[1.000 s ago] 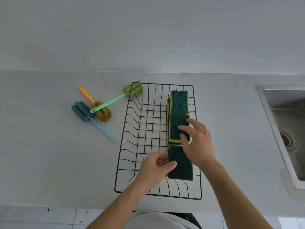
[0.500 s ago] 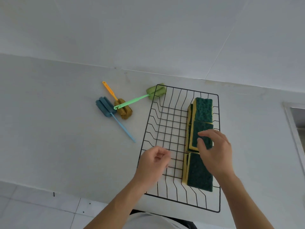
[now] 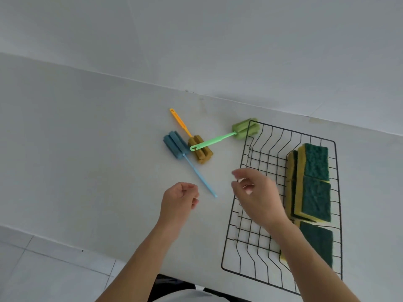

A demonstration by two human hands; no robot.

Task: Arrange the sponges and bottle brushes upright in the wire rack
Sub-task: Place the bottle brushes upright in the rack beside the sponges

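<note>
A: How far is the task going, starting from the biggest thing?

B: The pale surface (image 3: 91,162) is carrying everything. On its right side the black wire rack (image 3: 239,253) is lying flat, and the sponges (image 3: 314,192) are already sitting inside it, in a row along its right side. They are standing on edge but leaning to the right, green faces showing, so I am judging this part as done or nearly done.

A: And the left part of the rack?

B: It is staying free, as far as I am seeing. No brush is inside it yet.

A: Where are the brushes lying?

B: All three are lying flat on the surface, left of the rack. The green brush (image 3: 218,140) is touching the rack's far left corner with its foam head, and its handle is crossing over the orange brush (image 3: 196,147). The blue brush (image 3: 183,155) is lying just beside the orange one, its handle pointing toward the person.

A: And the hands?

B: The right hand (image 3: 259,197) is hovering over the rack's left edge, fingers (image 3: 242,173) loosely open, gripping nothing. The left hand (image 3: 176,203) is hovering near the end of the blue handle, fingers curled in, also gripping nothing.

A: So what is remaining?

B: I am thinking the three brushes are remaining, each to be stood up in the rack.
</note>
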